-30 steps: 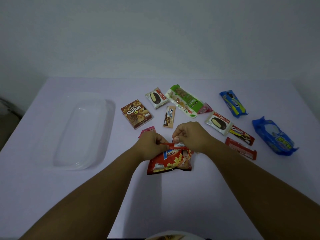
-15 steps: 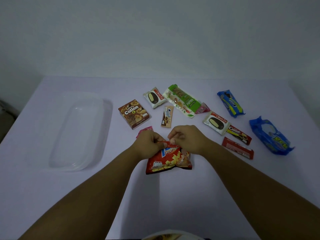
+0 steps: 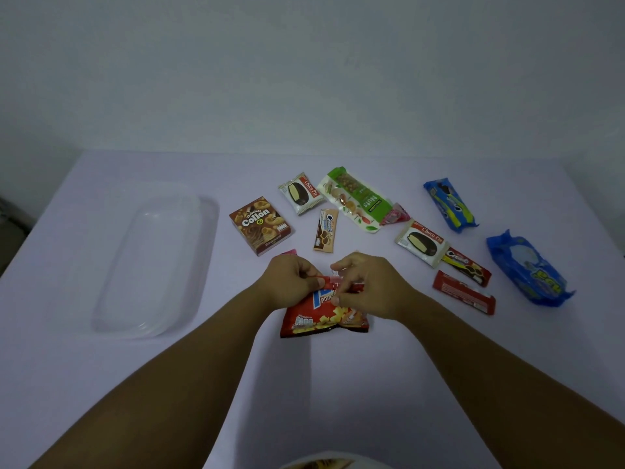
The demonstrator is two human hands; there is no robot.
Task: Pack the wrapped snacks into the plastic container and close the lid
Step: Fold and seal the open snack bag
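Head view: both the left hand [image 3: 292, 282] and the right hand [image 3: 367, 286] pinch the far edge of the red chip bag [image 3: 323, 314], which lies on the desk [image 3: 338, 384] just under them. The clear container [image 3: 155, 262] sits well to the left, with the other snacks spread beyond and to the right.

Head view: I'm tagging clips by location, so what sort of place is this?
Probably a staged indoor tabletop: a bare pale wall, a table under a plain lavender cover, and packaged snacks like the Collon box spread out.
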